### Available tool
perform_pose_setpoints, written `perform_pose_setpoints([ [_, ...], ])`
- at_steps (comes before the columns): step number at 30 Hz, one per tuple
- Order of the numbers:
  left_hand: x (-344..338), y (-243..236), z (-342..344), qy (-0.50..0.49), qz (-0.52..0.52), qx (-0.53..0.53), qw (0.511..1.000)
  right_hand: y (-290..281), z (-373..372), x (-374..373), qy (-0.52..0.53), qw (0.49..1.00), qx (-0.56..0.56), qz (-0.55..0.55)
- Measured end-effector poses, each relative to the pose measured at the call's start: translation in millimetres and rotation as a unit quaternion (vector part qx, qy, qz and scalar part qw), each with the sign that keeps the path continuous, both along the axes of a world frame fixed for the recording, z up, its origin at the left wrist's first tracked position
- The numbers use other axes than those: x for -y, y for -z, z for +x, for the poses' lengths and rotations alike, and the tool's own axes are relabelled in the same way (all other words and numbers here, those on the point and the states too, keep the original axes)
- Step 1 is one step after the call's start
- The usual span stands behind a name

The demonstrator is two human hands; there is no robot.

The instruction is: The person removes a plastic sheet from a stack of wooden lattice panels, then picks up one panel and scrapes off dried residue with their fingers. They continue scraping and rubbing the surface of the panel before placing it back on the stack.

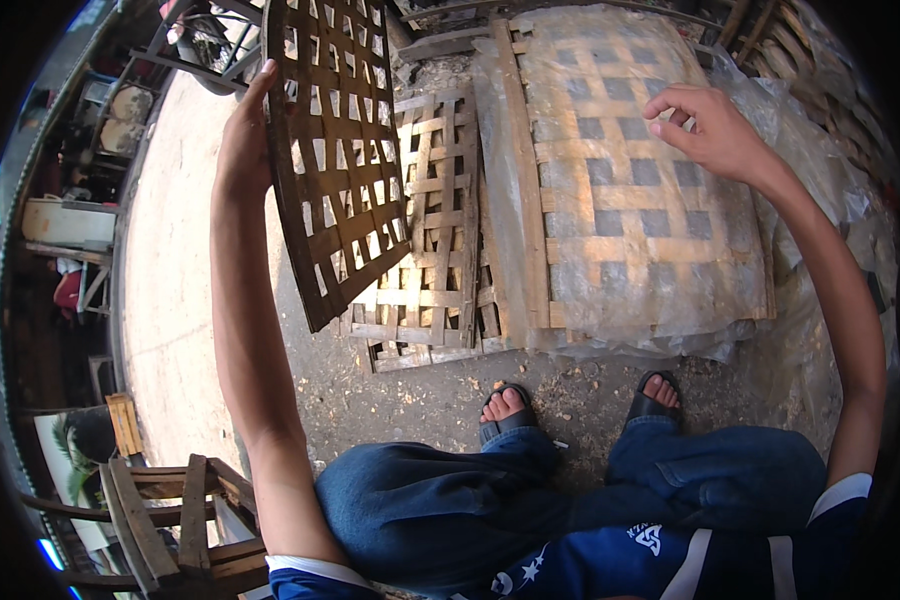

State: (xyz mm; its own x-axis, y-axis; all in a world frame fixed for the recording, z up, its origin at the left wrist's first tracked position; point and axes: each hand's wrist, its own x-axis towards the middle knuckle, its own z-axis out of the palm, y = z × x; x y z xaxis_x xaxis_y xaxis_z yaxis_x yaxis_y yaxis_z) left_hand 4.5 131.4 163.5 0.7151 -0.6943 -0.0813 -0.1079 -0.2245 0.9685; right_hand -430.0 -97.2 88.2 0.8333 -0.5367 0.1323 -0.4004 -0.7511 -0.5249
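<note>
My left hand [245, 140] grips the left edge of a woven bamboo lattice panel [342, 232], which stands tilted above the ground. Its thumb lies along the rim; the other fingers are mostly hidden behind the panel. My right hand [708, 128] hovers over a large lattice panel [620, 170] lying under clear plastic sheeting. Its fingers are loosely curled with a gap between thumb and forefinger, and nothing is held in it. Between the two, more lattice panels [435, 297] lie overlapping on the ground, partly covered by the raised one.
Loose plastic sheeting [820, 190] spreads at the right, beside more slatted pieces at the far right. A wooden slatted chair or frame [195, 515] stands at the lower left. My sandalled feet [505, 405] rest on ground littered with shavings. A pale paved strip [170, 300] runs along the left.
</note>
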Motion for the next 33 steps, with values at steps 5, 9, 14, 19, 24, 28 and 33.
perform_pose_setpoints([
  [5,5,-1,-22,-0.023,-0.051,0.013,0.998,0,-2,-1,-0.011,1.0,0.0,-0.011],
  [9,4,-1,-24,-0.03,-0.064,0.021,0.997,-5,4,-12,-0.017,1.0,0.011,0.017],
  [14,2,0,-16,-0.009,-0.06,0.011,0.998,-2,1,-10,-0.032,0.999,0.003,0.008],
  [19,0,0,-10,-0.012,-0.041,-0.008,0.999,-1,0,-9,-0.026,0.999,-0.011,0.016],
  [24,-1,-2,-20,0.022,-0.059,0.014,0.998,-3,0,-11,-0.03,0.999,-0.013,0.011],
  [28,-1,-11,-25,-0.039,-0.047,0.027,0.998,-7,2,-17,-0.035,0.999,-0.014,0.015],
  [33,3,-24,-36,-0.065,-0.123,0.091,0.986,-14,6,-25,-0.037,0.997,-0.014,0.062],
])
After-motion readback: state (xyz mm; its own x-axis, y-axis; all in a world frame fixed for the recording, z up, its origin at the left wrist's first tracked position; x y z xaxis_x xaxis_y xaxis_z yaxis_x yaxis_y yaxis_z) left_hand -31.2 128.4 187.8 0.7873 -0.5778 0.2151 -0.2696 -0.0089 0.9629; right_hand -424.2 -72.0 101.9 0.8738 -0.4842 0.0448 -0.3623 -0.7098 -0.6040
